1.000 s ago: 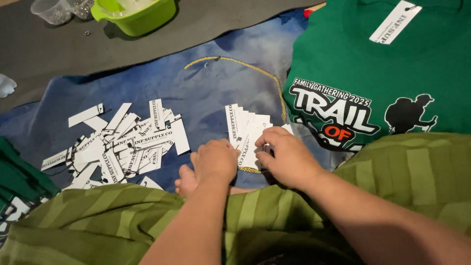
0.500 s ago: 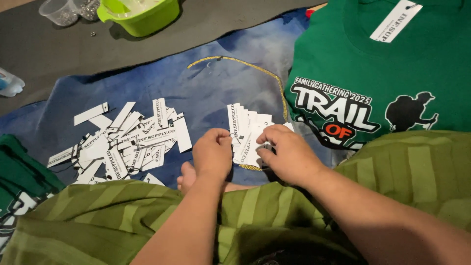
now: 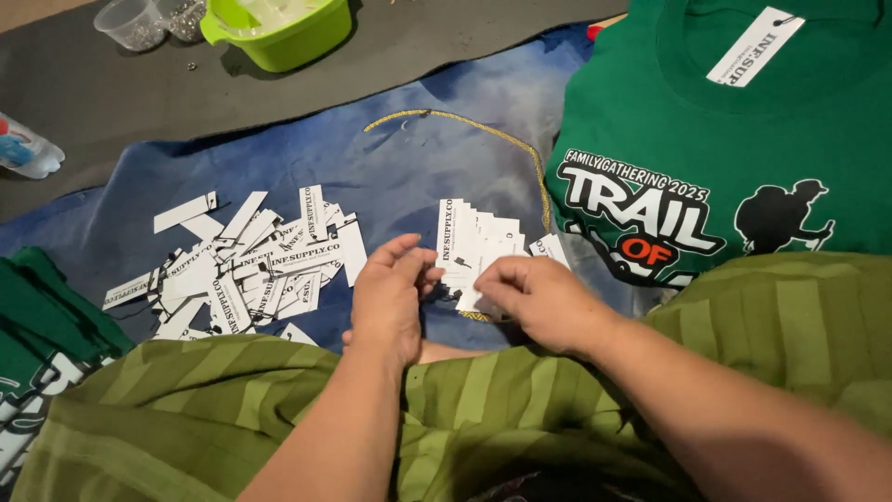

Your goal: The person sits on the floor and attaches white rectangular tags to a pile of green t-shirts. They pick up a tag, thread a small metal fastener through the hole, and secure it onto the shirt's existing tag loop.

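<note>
The fanned row of white paper tags [image 3: 478,244] lies on the blue cloth [image 3: 409,167]. Your left hand [image 3: 388,293] has drawn back off it, fingers loosely open; your right hand [image 3: 539,297] pinches its near edge. The scattered tag pile [image 3: 251,265] lies left, the green shirt [image 3: 734,139] beyond-right.

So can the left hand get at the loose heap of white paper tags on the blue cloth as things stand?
Probably yes: the left hand lies just beside the loose heap of white paper tags, with only bare blue cloth between them.
</note>
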